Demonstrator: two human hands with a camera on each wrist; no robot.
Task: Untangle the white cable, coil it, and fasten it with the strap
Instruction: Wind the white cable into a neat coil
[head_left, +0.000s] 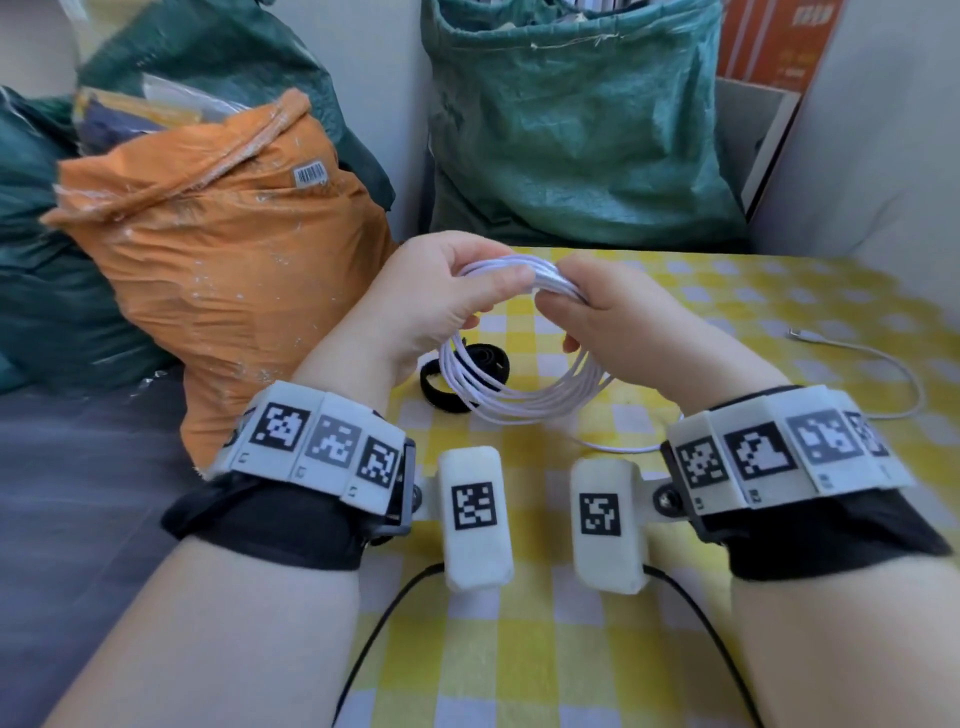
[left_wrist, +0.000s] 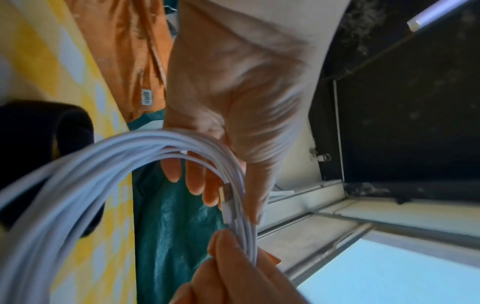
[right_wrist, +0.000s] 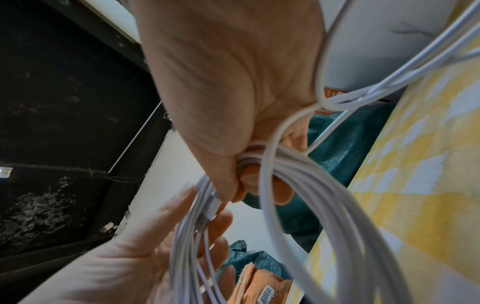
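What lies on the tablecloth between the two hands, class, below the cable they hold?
In the head view, the black strap lies there, behind the white cable hanging loops.

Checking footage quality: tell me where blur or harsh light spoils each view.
Head view: edges smear, centre sharp on the white cable. Left wrist view: near coil loops blur, black strap soft, bright pane at lower right. Right wrist view: left hand motion-blurred, background very dark.

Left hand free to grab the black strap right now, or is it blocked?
Probably not yet. The left hand grips the white cable coil together with the right hand. The black strap lies on the table just below, partly behind the hanging loops.
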